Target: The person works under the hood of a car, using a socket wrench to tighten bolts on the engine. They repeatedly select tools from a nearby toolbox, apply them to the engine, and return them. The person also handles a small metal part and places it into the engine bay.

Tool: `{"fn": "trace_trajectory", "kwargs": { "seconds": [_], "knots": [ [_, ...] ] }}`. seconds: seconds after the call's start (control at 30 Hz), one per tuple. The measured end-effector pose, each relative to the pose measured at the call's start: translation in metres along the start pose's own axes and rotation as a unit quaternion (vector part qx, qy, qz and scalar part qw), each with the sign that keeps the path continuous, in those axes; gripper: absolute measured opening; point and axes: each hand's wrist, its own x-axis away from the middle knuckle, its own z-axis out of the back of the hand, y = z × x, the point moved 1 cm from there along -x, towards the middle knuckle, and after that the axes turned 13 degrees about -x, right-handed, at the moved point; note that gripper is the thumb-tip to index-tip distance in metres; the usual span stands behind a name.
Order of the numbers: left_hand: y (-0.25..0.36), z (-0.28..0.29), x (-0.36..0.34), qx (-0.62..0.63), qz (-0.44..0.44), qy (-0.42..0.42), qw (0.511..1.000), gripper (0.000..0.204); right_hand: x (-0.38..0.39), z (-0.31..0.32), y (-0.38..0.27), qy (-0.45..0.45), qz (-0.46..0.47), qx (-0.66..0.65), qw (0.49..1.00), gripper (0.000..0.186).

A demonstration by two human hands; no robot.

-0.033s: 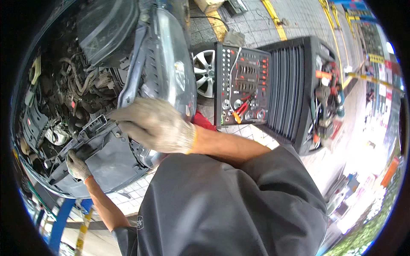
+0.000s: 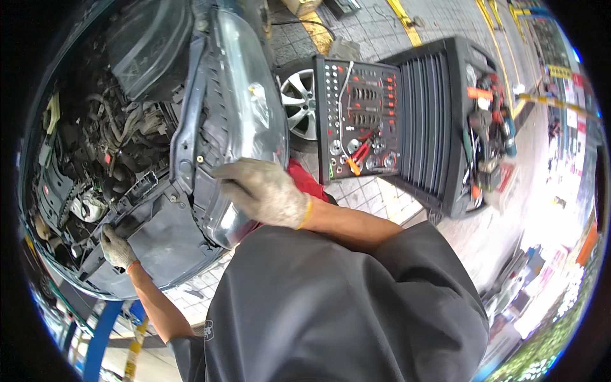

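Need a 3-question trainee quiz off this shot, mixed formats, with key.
1. Multiple choice: which hand is nearer the tool drawer?
a) left
b) right
2. True or false: the left hand is bare and inside the tool drawer.
3. Fill in: in the picture, the spoked wheel shows just to the ____ of the tool drawer.

Key:
1. b: the right hand.
2. False: it is gloved and by the dark grey panel of the car.
3. left
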Motion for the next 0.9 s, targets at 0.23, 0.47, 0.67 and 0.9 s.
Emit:
{"fn": "trace_trajectory", "kwargs": {
  "seconds": [0.23,0.47,0.67,0.9],
  "knots": [
    [0.016,0.000,-0.002,-0.028,0.006,-0.013,1.000,0.074,0.235,0.092,0.107,0.112,-0.400,0.228,0.881,0.043],
    [-0.004,-0.011,-0.017,0.024,0.001,-0.035,0.999,0.084,0.387,0.200,0.159,0.489,-0.411,-0.142,0.756,0.045],
    [0.019,0.043,0.058,0.125,-0.067,0.131,0.981,0.066,0.407,0.319,0.171,0.650,-0.233,-0.371,0.621,0.046],
    [0.174,0.062,0.306,0.285,-0.339,0.016,0.896,0.032,0.419,0.388,0.195,0.668,-0.101,-0.501,0.541,0.023]
  ]
}}
